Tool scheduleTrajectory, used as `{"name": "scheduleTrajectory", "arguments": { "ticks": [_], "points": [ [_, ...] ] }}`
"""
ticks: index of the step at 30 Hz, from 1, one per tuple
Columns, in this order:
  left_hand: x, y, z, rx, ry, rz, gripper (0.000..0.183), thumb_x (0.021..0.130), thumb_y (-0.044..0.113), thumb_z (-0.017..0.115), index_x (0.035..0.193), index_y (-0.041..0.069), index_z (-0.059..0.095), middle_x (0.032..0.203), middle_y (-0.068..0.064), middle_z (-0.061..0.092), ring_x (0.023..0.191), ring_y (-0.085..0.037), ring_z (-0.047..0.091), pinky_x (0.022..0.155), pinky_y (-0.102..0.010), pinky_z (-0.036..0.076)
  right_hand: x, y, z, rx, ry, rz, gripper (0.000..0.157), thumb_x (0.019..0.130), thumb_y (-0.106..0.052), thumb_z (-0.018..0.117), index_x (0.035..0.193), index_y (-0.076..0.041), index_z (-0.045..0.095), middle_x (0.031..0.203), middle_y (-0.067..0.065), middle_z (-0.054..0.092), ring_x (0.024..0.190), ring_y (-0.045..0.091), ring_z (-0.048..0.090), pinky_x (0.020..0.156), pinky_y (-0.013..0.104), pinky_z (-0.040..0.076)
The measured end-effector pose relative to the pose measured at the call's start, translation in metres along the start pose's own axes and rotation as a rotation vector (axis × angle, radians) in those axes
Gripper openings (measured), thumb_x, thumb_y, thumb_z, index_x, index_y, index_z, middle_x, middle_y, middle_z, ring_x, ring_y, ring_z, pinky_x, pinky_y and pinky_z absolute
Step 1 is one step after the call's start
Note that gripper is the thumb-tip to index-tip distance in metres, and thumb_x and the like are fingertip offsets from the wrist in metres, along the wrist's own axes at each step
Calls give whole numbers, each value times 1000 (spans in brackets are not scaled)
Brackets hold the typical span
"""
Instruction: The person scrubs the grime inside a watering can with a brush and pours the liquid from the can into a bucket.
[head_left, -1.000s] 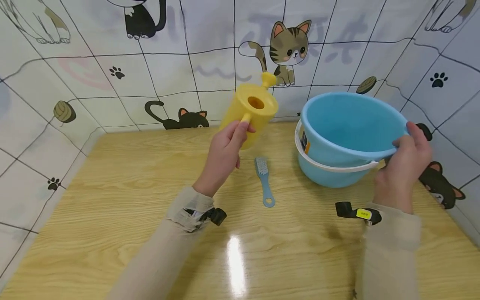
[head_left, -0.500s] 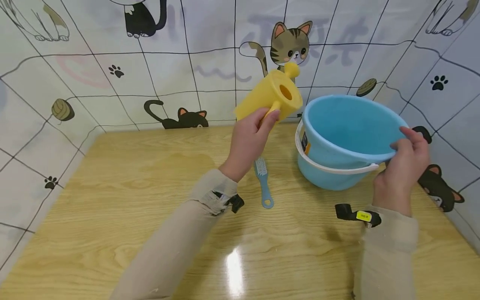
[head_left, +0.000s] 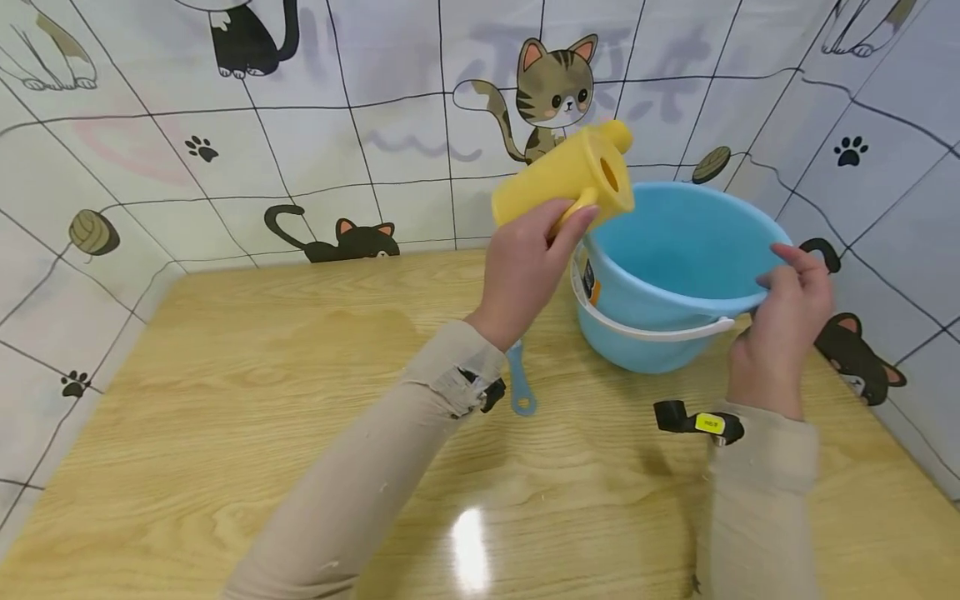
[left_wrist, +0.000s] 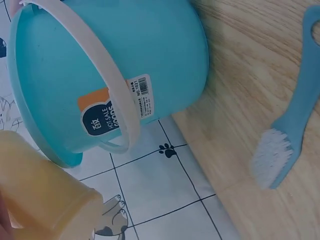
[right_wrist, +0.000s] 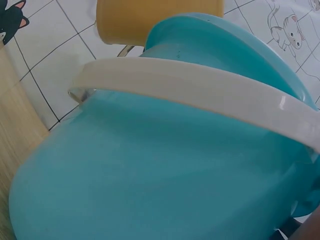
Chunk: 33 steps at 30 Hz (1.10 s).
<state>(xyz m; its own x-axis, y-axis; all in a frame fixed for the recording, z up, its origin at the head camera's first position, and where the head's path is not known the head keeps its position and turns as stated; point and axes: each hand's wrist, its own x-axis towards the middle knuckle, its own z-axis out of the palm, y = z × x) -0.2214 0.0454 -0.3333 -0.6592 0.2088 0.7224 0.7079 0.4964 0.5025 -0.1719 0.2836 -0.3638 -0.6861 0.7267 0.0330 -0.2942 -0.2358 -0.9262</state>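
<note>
My left hand (head_left: 528,258) grips the handle of a yellow watering can (head_left: 555,179), which is tilted to the right with its spout end at the left rim of a light blue bucket (head_left: 645,333). The can's opening faces the bucket. My right hand (head_left: 783,325) holds the bucket's right rim, thumb and fingers around the edge. The bucket leans a little, and its white handle (head_left: 652,335) hangs down on the near side. In the left wrist view the can (left_wrist: 45,195) is close beside the bucket's rim. Whether the can holds anything is hidden.
A blue brush (left_wrist: 295,110) with white bristles lies on the wooden table (head_left: 300,400) left of the bucket, partly behind my left wrist in the head view. A white cat-patterned sheet (head_left: 405,142) stands along the table's back and sides.
My left hand has carried the watering can to the right, up to the bucket's rim, and tipped it further over. The right hand keeps its hold on the bucket. The view has shifted slightly.
</note>
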Motion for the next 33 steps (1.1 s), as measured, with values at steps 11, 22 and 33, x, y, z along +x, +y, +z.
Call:
{"name": "scheduleTrajectory", "arguments": {
  "ticks": [11,22,33],
  "points": [
    [9,6,-3,175,-45,43,35,90,45,45,80,14,58,64,5,47,58,-6,43,52,-19,33,-2,0,3,-15,-26,-10,27,87,0,42,110,-9,55,127,-4,36,114,14,31,90,31,37],
    [19,16,-3,292,-67,140,35,92,45,39,88,18,60,66,7,45,66,-8,41,53,-17,33,-3,3,2,-35,-17,-17,28,87,-2,42,111,-10,54,126,-3,38,117,13,30,94,34,32],
    [23,23,0,360,-115,213,32,90,46,45,89,19,61,75,7,47,75,-12,41,53,-19,36,-2,0,0,-42,-13,-26,29,87,-1,41,110,-10,54,126,-3,39,117,13,30,93,33,32]
  ]
}}
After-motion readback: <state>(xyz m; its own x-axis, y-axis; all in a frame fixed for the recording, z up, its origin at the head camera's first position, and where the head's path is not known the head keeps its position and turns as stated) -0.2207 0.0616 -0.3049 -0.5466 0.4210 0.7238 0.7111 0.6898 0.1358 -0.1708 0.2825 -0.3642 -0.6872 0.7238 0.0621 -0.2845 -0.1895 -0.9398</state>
